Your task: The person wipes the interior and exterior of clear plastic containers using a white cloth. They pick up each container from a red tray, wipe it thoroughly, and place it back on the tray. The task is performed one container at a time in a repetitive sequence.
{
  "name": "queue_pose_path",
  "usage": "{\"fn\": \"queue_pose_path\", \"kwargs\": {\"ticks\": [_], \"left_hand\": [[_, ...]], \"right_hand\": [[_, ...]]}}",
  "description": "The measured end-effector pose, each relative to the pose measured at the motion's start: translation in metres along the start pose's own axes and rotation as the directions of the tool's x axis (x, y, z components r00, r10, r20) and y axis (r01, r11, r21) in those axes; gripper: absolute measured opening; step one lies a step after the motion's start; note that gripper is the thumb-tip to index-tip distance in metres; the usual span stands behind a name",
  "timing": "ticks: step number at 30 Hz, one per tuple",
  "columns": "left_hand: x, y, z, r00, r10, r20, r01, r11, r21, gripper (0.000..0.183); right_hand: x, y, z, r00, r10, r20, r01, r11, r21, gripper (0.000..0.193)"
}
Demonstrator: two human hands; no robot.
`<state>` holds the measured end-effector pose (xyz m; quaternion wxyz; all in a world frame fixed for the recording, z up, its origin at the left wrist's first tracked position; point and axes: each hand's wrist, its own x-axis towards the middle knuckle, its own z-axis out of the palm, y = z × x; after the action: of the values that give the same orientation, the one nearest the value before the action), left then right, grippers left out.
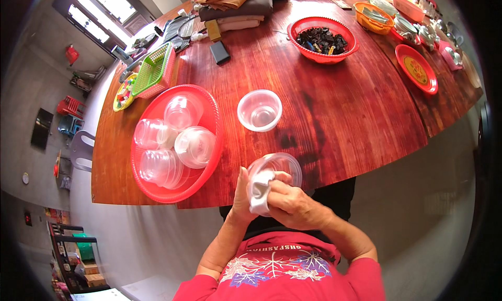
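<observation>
Just off the table's near edge, my left hand point(241, 196) grips a clear plastic bowl point(289, 165) by its side. A white cloth point(260, 191) is bunched in my right hand point(295, 203), pressed against the bowl; part of the bowl is hidden behind the cloth and fingers. Farther in on the wooden table stands another clear plastic bowl point(260, 110), upright, touched by neither hand. To the left, a large red tray point(216, 113) holds several clear plastic bowls point(195, 147), some of them stacked and lying on their sides.
Green and pink baskets point(154, 71) sit at the table's left edge beside a yellow dish of colourful pieces point(124, 93). Toward the back are a dark box point(219, 53), folded cloths point(238, 11) and a red basket point(298, 49) of dark pieces. A red plate point(430, 81) lies at right.
</observation>
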<state>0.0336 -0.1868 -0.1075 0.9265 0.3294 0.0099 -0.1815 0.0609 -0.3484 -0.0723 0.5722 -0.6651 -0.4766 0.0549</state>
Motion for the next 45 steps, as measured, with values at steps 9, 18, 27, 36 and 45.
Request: {"fn": "queue_pose_path", "kwargs": {"ticks": [9, 18, 27, 36, 45], "left_hand": [[-0.011, -0.002, -0.001, 0.995, 0.003, -0.099, -0.006, 1.0, -0.03, 0.085], [-0.011, 0.0, -0.008, 0.991, 0.022, -0.131, -0.017, 0.999, 0.038, 0.083], [-0.005, 0.005, -0.013, 0.996, 0.069, -0.062, -0.073, 0.995, -0.064, 0.084], [0.015, -0.013, 0.004, 0.976, 0.201, -0.079, -0.209, 0.972, -0.106, 0.08], [-0.015, 0.006, 0.041, 0.574, 0.703, 0.419, -0.34, -0.261, 0.903, 0.049]], "right_hand": [[0.012, -0.004, -0.001, 0.984, -0.017, -0.179, -0.12, 0.681, -0.722, 0.04], [0.012, 0.014, 0.009, 0.998, 0.036, 0.043, -0.02, 0.948, -0.318, 0.023], [0.003, -0.002, -0.047, 0.96, 0.038, 0.277, -0.143, 0.918, 0.37, 0.017], [-0.026, 0.042, -0.002, 0.635, 0.685, -0.357, -0.222, 0.604, 0.765, 0.029], [-0.006, 0.04, -0.023, 0.652, 0.23, -0.723, -0.523, 0.827, -0.208, 0.023]]}}
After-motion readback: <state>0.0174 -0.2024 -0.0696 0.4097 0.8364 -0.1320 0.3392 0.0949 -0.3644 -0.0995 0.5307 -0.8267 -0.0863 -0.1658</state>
